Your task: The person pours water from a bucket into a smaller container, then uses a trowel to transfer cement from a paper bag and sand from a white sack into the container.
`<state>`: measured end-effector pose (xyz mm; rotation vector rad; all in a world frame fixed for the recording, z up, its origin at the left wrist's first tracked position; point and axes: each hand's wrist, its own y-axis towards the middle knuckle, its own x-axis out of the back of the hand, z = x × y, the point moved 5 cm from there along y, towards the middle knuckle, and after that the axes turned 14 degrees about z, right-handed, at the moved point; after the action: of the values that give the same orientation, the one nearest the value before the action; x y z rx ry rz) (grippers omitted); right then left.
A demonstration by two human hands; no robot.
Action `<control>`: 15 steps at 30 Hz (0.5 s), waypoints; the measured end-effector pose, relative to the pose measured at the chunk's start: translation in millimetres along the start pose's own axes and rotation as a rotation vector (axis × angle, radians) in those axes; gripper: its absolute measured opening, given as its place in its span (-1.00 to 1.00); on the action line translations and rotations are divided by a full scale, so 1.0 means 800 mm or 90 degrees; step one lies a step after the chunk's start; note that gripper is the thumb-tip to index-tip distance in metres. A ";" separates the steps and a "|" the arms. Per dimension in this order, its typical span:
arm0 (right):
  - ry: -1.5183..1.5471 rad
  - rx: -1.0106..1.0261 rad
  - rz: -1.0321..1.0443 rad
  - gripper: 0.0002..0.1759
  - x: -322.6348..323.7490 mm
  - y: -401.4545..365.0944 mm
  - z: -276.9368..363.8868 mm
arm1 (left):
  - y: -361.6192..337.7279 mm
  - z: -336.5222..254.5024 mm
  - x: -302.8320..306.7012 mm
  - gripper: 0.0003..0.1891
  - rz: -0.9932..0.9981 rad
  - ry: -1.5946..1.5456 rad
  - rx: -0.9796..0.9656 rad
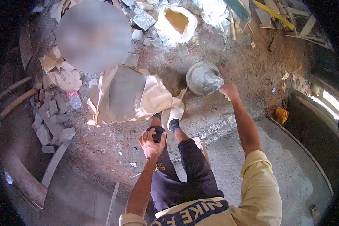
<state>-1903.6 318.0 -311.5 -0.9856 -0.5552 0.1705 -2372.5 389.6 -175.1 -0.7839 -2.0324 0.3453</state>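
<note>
My right hand (229, 91) is closed at the right rim of a round bucket (195, 80), on a tool whose pale blade or scoop (211, 80) lies over the grey contents. The handle is mostly hidden in my fist. My left hand (153, 142) rests on my left knee, its fingers curled over the dark trouser cloth. Beyond my feet lies an opened paper sack (154, 92) with grey powder (126, 90) on it.
Broken blocks (52, 124) are heaped at the left, near a plastic bottle (74, 100). A white sack (190, 20) with sandy contents stands at the top. Wood scraps (307, 24) lie top right, and a yellow container (281, 115) sits at the right.
</note>
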 end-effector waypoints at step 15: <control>-0.402 -0.128 -0.283 -0.54 -0.046 -0.051 0.061 | -0.004 0.001 -0.013 -0.52 0.005 -0.001 0.016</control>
<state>-1964.6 317.8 -270.1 -0.9715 -1.3757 0.0235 -2370.4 380.7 -180.8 -0.7767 -2.0233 0.3746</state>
